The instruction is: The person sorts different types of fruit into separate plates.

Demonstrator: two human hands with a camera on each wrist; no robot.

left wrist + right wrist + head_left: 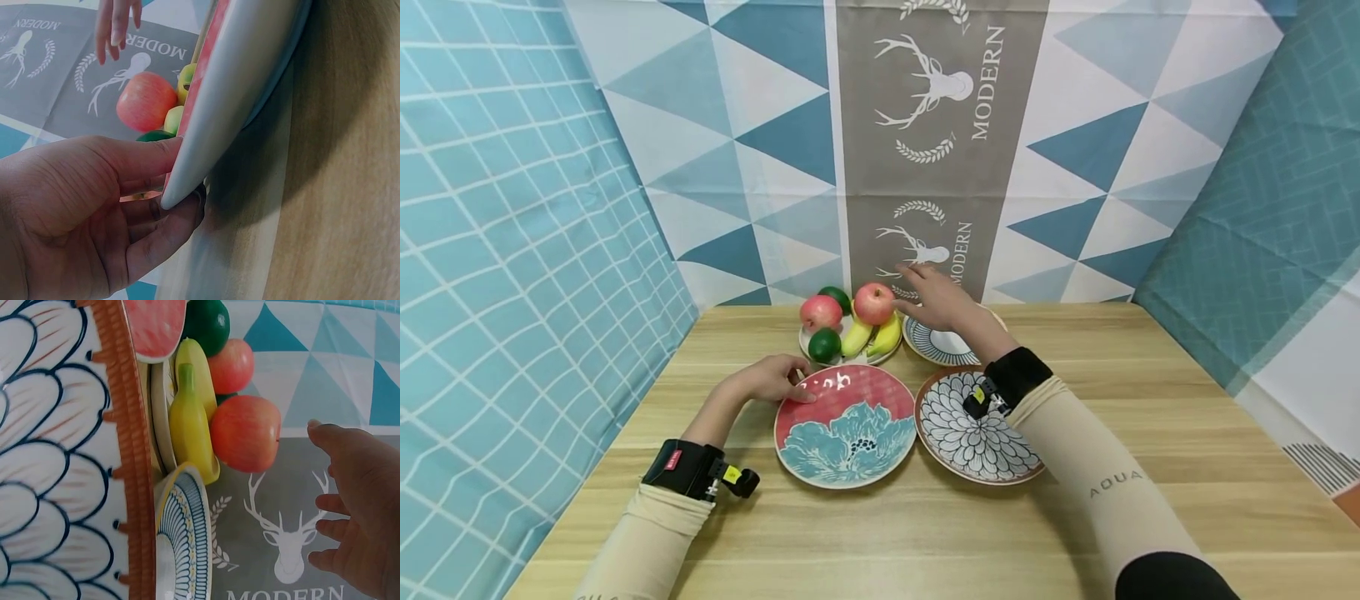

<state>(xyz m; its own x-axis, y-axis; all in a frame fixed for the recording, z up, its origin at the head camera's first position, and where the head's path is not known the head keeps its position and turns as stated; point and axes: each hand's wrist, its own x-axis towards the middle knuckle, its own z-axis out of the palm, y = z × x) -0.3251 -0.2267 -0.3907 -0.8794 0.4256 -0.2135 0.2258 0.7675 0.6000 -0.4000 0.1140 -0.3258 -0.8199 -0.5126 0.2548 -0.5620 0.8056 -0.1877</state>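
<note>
My left hand (pixel 784 382) pinches the near-left rim of a red plate with a teal flower (pixel 847 427). In the left wrist view the thumb lies on top of the plate's rim (pixel 212 112) and the fingers (pixel 164 226) curl beneath it. My right hand (pixel 919 289) hovers open, fingers spread, just right of a red apple (pixel 874 302) without touching it. In the right wrist view the same hand (pixel 328 503) sits a short gap from that apple (pixel 245 432). The apple rests on a fruit plate (pixel 808 347) with bananas (pixel 872 337), limes (pixel 824 344) and a second apple (pixel 820 312).
A blue-striped bowl (pixel 934 347) stands under my right wrist. A white plate with dark petal pattern and brown rim (pixel 972 433) lies right of the red plate. Patterned cloth walls close in the wooden table (pixel 1150 467) behind and on both sides.
</note>
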